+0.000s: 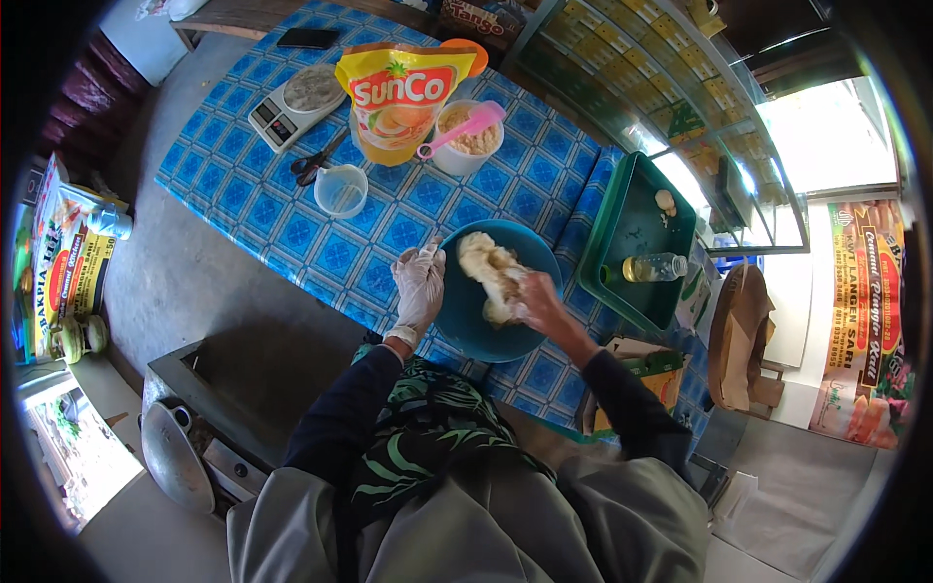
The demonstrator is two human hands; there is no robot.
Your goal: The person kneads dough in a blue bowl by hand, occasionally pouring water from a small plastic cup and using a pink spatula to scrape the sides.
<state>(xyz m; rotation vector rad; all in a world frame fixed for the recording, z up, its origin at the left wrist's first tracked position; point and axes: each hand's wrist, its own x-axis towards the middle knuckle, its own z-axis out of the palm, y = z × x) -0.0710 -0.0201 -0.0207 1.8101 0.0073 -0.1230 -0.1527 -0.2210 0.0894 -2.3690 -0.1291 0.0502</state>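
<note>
A blue bowl (465, 325) stands at the table's near edge, with a pale, uneven strip of dough (486, 262) inside. Wearing a thin white glove, my left hand (419, 289) grips the bowl's left rim. My right hand (540, 303) reaches in from the right and is closed on the dough. Motion blurs it, and its fingertips are partly hidden in the dough.
Beyond the bowl stand a clear measuring cup (341, 191), scissors (313, 168), a kitchen scale (282, 119), a yellow oil pouch (394, 107) and a white tub (468, 155) with a pink scoop (481, 119). At right, a green tray (593, 255) holds a small oil bottle (653, 267).
</note>
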